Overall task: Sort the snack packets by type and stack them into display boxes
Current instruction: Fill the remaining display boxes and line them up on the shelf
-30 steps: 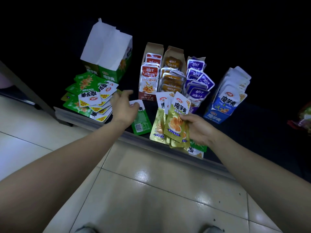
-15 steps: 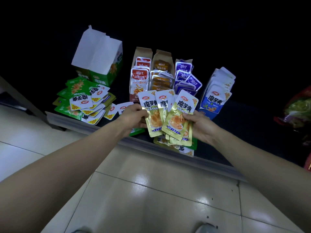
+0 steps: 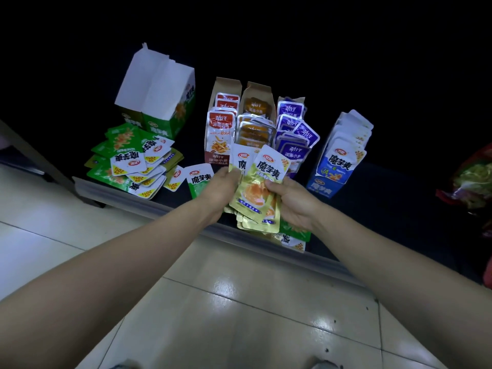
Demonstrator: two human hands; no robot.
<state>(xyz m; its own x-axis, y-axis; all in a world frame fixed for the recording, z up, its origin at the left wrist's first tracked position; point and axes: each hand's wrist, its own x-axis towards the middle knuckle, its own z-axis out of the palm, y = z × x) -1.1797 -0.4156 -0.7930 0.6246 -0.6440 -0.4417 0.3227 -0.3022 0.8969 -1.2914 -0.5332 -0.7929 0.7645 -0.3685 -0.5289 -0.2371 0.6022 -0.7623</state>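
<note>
Both my hands hold a bunch of yellow-gold snack packets (image 3: 262, 187) over the front edge of the dark table. My left hand (image 3: 223, 189) grips the bunch from its left side, and my right hand (image 3: 290, 202) grips it from the right, thumb on top. A loose pile of green packets (image 3: 130, 161) lies at the left, below an open green display box (image 3: 159, 102) with white flaps. One green packet (image 3: 199, 181) lies just left of my left hand. Behind the bunch stand a red box (image 3: 221, 129), an orange box (image 3: 257, 115), a purple box (image 3: 291, 129) and a blue box (image 3: 339, 161), all filled.
The dark table has a pale metal front rim (image 3: 133, 194) with tiled floor below it. A green packet (image 3: 295, 235) lies under the held bunch near the rim. A red and green bag (image 3: 471, 182) sits at the far right.
My left hand left the green packet on the table and came to the yellow bunch. The fanned packets have been pushed together into a tighter bunch between both hands.
</note>
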